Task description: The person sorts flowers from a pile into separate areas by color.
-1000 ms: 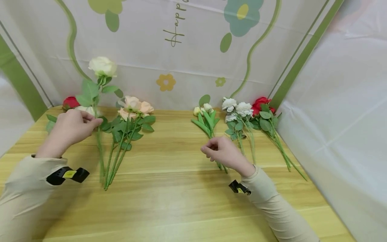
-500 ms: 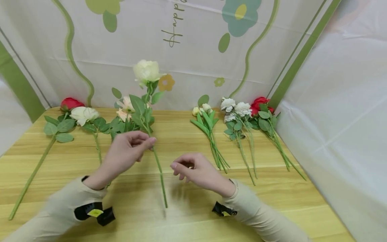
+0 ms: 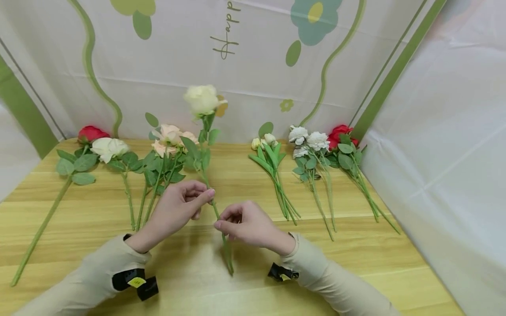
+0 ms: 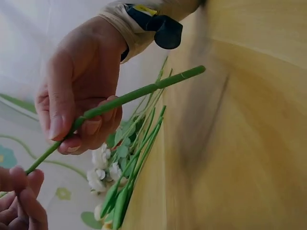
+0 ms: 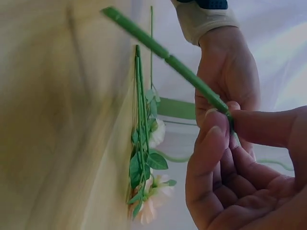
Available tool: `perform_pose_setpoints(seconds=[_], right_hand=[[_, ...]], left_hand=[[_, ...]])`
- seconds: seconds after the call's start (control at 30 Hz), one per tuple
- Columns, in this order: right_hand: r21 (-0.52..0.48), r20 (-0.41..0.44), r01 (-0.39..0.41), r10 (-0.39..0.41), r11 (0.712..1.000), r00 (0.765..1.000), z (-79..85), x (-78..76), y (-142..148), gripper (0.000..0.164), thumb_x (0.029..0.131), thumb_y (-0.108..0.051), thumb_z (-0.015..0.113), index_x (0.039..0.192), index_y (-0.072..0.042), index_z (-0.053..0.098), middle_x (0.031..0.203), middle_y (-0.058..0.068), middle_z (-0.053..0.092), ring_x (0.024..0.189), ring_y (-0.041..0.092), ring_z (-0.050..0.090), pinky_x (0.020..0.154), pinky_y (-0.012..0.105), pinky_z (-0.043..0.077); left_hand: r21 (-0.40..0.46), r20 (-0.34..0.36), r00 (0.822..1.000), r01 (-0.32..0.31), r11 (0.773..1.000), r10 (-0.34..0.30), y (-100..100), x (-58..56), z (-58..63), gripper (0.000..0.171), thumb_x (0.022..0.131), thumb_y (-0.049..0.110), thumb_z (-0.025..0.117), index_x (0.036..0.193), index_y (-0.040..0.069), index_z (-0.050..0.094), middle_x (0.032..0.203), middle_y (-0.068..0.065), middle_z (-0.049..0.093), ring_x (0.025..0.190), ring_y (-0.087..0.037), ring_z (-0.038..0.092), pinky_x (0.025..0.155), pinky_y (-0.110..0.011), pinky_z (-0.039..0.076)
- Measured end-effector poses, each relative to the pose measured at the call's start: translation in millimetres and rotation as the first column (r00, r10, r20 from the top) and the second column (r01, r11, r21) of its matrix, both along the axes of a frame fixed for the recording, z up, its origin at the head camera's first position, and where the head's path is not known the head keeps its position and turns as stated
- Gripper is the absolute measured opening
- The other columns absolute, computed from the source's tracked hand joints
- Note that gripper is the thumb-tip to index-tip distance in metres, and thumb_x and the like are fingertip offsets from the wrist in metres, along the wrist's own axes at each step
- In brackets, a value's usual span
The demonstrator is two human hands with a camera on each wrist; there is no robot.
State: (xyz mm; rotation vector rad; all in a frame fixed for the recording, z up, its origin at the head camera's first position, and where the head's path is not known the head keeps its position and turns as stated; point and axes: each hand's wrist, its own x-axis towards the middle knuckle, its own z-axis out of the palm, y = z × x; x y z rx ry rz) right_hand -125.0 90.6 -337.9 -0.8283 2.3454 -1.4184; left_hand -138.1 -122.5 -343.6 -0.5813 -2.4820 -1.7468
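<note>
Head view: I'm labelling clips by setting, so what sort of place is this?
Probably an indoor tabletop set up for handling flowers, though little beyond it shows. A white rose is held by its stem above a wood-grain table, and a flower-printed cloth backdrop is behind.

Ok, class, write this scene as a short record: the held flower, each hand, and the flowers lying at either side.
Held: cream rose, bloom up, stem slanting
Left hand: pinches its stem below the leaves
Right hand: pinches the stem lower down
Lying left: red rose, white rose, peach roses
Lying right: pale tulips, whitish blooms, red blooms
Surface: wood-grain table
</note>
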Motion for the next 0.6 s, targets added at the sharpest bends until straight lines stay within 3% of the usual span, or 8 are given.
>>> perform_pose_setpoints(seconds=[0.13,0.23,0.43,0.6], right_hand=[[0.007,-0.002,0.054,-0.054,0.999,0.999,2.3,-10.6,4,0.011,0.093,-0.008,0.068,0.085,-0.005,0.074,0.066,0.006,0.065,0.055,0.023,0.061,0.048,0.03,0.05],[0.025,0.024,0.114,-0.115,0.993,0.993,2.6,-23.5,12,0.011,0.093,-0.006,0.068,0.086,0.001,0.073,0.065,0.008,0.064,0.053,0.017,0.057,0.049,0.034,0.052],[0.199,-0.017,0.272,-0.274,0.942,0.962,-3.9,-53.1,36,0.018,0.094,-0.008,0.067,0.082,0.004,0.072,0.062,0.01,0.062,0.05,0.017,0.056,0.049,0.031,0.05],[0.295,-0.023,0.293,-0.3,0.909,0.954,-9.7,-69.2,50,0.018,0.095,-0.007,0.065,0.084,0.004,0.073,0.061,0.014,0.063,0.05,0.023,0.059,0.049,0.033,0.051]], left_hand=[[-0.085,0.036,0.999,0.033,0.996,-0.03,-8,-5.7,4.0,0.025,0.099,0.033,0.062,0.103,0.009,0.07,0.077,-0.002,0.068,0.058,-0.029,0.061,0.049,-0.031,0.047],[-0.225,0.017,1.0,0.018,0.974,-0.014,-19,-12.7,8.0,0.024,0.1,0.03,0.06,0.103,0.009,0.07,0.082,0.001,0.069,0.063,-0.026,0.064,0.052,-0.033,0.05],[-0.485,0.017,1.0,-0.013,0.874,0.025,-53,-29.6,17.5,0.027,0.102,0.026,0.056,0.1,0.003,0.069,0.083,-0.004,0.068,0.067,-0.019,0.066,0.057,-0.034,0.052],[-0.595,0.017,0.997,-0.049,0.803,0.074,-75,-37.5,24.3,0.03,0.102,0.028,0.055,0.094,0.003,0.07,0.073,-0.004,0.065,0.058,-0.017,0.057,0.055,-0.035,0.046]])
